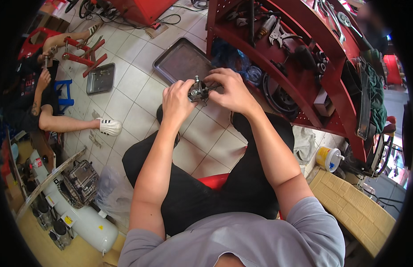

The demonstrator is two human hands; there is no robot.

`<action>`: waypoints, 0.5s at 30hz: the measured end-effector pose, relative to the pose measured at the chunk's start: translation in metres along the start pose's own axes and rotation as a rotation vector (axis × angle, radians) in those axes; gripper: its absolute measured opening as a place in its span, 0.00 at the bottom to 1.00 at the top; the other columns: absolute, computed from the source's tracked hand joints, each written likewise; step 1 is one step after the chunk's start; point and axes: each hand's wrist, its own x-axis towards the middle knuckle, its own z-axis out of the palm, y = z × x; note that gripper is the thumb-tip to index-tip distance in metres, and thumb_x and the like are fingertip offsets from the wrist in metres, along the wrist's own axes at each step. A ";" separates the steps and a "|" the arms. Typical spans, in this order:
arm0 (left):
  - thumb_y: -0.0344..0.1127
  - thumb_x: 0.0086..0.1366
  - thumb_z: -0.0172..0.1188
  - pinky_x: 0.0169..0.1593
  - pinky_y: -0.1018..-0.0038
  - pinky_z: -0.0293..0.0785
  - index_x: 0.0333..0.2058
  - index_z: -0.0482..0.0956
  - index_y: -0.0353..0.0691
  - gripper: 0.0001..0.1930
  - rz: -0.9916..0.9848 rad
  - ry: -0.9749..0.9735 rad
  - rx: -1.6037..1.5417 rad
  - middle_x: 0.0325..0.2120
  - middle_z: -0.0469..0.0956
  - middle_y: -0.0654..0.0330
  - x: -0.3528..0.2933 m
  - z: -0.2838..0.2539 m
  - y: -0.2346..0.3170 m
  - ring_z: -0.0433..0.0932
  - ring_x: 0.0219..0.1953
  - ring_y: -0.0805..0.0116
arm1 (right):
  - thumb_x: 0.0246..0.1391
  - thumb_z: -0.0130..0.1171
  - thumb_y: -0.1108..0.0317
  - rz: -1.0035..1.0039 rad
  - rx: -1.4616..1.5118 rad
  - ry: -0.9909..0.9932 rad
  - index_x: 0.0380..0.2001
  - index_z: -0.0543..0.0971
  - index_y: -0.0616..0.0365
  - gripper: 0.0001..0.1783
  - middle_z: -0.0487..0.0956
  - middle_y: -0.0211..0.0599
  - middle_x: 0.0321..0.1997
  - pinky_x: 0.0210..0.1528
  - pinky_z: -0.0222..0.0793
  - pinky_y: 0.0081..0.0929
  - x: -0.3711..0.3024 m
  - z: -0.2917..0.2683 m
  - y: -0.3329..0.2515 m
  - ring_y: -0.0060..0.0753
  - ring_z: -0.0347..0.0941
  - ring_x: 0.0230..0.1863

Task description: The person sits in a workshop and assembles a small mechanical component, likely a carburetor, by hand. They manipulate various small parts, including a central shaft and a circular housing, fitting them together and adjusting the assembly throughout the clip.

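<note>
A small, dark metal mechanical part (pixel 197 92) with a silver bolt standing up from it is held out in front of me, above the tiled floor. My left hand (pixel 178 99) is closed round its left side, with the fingers partly hidden behind it. On the other side my right hand (pixel 232 91) is bent, its thumb and fingers closed on the dark right end of the part. Whether a small tool is also between those fingers cannot be made out. Just beyond my hands a dark, shallow metal tray (pixel 161 63) lies on the floor.
A red tool trolley (pixel 333 84) with pliers and other tools stands close on the right. At left sits another person, one white shoe (pixel 110 127) stretched out, near a small tray (pixel 101 91) and a red stand (pixel 84 58). A white cylindrical tank (pixel 93 227) lies at lower left.
</note>
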 end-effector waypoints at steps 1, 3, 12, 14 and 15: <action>0.29 0.40 0.76 0.46 0.64 0.66 0.46 0.78 0.46 0.30 -0.004 -0.007 0.009 0.37 0.79 0.62 0.000 0.000 0.000 0.77 0.45 0.59 | 0.42 0.60 0.65 -0.025 -0.081 0.033 0.30 0.82 0.60 0.12 0.78 0.49 0.50 0.59 0.63 0.41 -0.002 0.003 0.001 0.49 0.72 0.53; 0.29 0.40 0.76 0.47 0.64 0.66 0.46 0.78 0.46 0.30 -0.011 -0.021 0.027 0.37 0.79 0.62 0.000 -0.001 -0.001 0.77 0.45 0.59 | 0.42 0.60 0.64 -0.029 0.020 -0.046 0.34 0.82 0.60 0.15 0.77 0.52 0.52 0.61 0.63 0.42 -0.002 0.000 0.004 0.51 0.71 0.56; 0.29 0.40 0.76 0.46 0.64 0.65 0.46 0.78 0.46 0.30 -0.015 -0.028 0.025 0.37 0.79 0.63 0.000 -0.002 -0.001 0.77 0.44 0.60 | 0.41 0.60 0.64 -0.026 0.077 -0.103 0.38 0.83 0.62 0.20 0.77 0.54 0.54 0.62 0.62 0.42 0.001 -0.004 0.008 0.53 0.71 0.57; 0.29 0.40 0.76 0.46 0.64 0.66 0.46 0.78 0.46 0.30 -0.009 -0.007 0.008 0.37 0.79 0.63 -0.001 -0.001 -0.001 0.77 0.45 0.60 | 0.40 0.60 0.63 0.028 0.177 -0.133 0.41 0.83 0.62 0.22 0.76 0.54 0.55 0.64 0.60 0.44 0.006 -0.011 0.003 0.54 0.69 0.59; 0.29 0.40 0.76 0.46 0.64 0.66 0.46 0.78 0.46 0.30 -0.006 0.003 0.000 0.37 0.79 0.63 -0.001 0.000 -0.001 0.77 0.45 0.60 | 0.41 0.60 0.63 0.003 0.084 -0.086 0.37 0.83 0.61 0.19 0.77 0.54 0.54 0.63 0.61 0.43 0.004 -0.007 0.002 0.53 0.70 0.58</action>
